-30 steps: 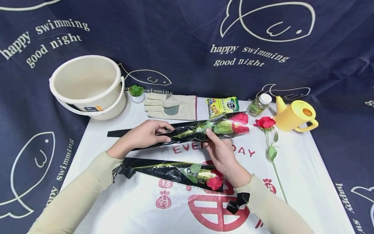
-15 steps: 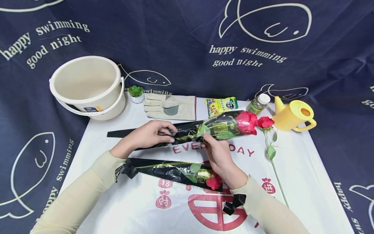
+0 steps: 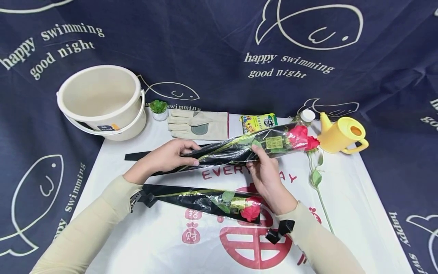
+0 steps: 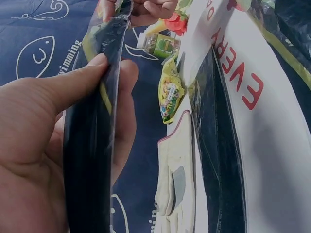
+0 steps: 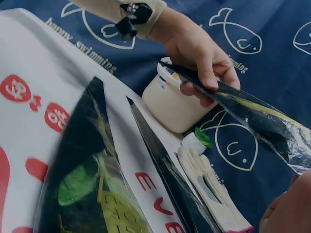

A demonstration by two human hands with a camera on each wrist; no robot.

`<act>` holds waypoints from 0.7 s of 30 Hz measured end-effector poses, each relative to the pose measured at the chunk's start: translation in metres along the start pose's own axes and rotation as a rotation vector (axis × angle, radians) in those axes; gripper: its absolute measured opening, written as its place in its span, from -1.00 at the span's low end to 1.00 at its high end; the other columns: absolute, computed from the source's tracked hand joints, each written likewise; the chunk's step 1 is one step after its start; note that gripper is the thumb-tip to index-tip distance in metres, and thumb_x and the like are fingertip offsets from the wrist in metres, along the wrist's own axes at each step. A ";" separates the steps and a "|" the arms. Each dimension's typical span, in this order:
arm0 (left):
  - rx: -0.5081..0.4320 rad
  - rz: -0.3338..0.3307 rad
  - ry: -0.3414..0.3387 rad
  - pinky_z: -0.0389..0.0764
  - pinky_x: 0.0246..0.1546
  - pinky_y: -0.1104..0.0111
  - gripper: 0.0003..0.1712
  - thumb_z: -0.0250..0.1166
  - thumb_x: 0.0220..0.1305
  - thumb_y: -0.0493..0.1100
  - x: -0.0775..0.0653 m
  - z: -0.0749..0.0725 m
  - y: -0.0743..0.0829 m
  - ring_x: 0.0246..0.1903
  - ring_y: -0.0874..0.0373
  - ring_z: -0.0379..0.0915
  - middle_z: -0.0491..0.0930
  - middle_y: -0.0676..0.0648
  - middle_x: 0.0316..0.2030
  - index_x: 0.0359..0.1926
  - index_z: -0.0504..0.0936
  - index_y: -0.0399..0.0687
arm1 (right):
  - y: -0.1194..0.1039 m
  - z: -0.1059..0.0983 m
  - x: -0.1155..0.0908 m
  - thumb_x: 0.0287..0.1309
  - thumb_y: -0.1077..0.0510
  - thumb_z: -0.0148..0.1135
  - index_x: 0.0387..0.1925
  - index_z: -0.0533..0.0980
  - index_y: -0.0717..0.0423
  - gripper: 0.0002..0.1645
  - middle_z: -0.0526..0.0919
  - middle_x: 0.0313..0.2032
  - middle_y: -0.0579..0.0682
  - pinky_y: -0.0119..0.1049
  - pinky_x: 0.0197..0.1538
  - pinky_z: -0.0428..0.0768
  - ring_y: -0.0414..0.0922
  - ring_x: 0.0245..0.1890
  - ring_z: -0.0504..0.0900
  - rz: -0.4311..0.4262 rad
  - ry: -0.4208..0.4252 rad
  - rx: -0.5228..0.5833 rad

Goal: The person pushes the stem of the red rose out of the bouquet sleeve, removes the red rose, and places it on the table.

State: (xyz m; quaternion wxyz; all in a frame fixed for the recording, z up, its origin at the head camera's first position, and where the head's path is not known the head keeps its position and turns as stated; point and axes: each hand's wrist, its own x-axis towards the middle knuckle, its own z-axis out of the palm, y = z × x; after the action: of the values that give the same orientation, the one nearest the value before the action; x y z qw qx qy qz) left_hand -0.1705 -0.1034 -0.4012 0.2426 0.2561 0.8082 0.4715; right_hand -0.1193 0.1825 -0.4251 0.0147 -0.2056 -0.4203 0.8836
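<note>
Both hands hold a red rose in a clear and black plastic sleeve (image 3: 226, 150), raised above the table with its bloom to the right. My left hand (image 3: 167, 158) pinches the narrow black stem end between thumb and fingers, plain in the left wrist view. Nearer the bloom, my right hand (image 3: 265, 177) grips the sleeve from below, thumb on top. Under it lies another black sleeve (image 4: 218, 145), partly hidden in the head view. Closer to me rests a second wrapped rose (image 3: 205, 199). An unwrapped rose stem (image 3: 323, 205) lies at the right, its bloom overlapped by the held one.
A white bucket (image 3: 133, 127) stands at the back left, beside a small potted plant (image 3: 159, 108). Along the back are work gloves (image 3: 215, 125), a yellow packet (image 3: 256, 122), a jar with a white lid (image 3: 307, 115) and a yellow watering can (image 3: 342, 135).
The held rose has turned and shifted right and slightly away, its bloom now overlapping the loose rose. My right hand has moved a little right with it; my left stays near its place.
</note>
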 end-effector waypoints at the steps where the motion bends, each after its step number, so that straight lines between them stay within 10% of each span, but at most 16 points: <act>1: -0.008 -0.002 -0.005 0.52 -0.24 0.27 -0.59 0.38 0.12 -0.07 0.000 0.000 0.000 -0.24 0.25 0.59 0.66 0.08 -0.22 0.01 0.54 0.00 | 0.000 0.000 0.001 -0.07 0.14 0.47 -0.25 0.50 0.29 -0.59 0.63 -0.40 0.05 -0.45 -0.57 0.47 -0.21 -0.64 0.47 -0.015 0.002 0.003; 21: -0.040 0.015 -0.025 0.52 -0.32 0.23 -0.60 0.34 0.17 -0.10 -0.002 -0.005 -0.008 -0.32 0.16 0.60 0.67 0.08 -0.23 0.04 0.52 -0.04 | 0.015 0.005 -0.001 -0.05 0.15 0.45 -0.14 0.45 0.26 -0.53 0.60 -0.31 0.03 -0.44 -0.44 0.51 -0.23 -0.54 0.50 -0.038 -0.064 -0.103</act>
State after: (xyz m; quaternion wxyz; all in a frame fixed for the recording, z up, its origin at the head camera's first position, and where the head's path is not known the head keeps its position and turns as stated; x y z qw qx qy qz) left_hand -0.1731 -0.1114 -0.4063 0.2540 0.2630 0.7937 0.4861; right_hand -0.1179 0.1688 -0.4334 0.0074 -0.1697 -0.4693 0.8665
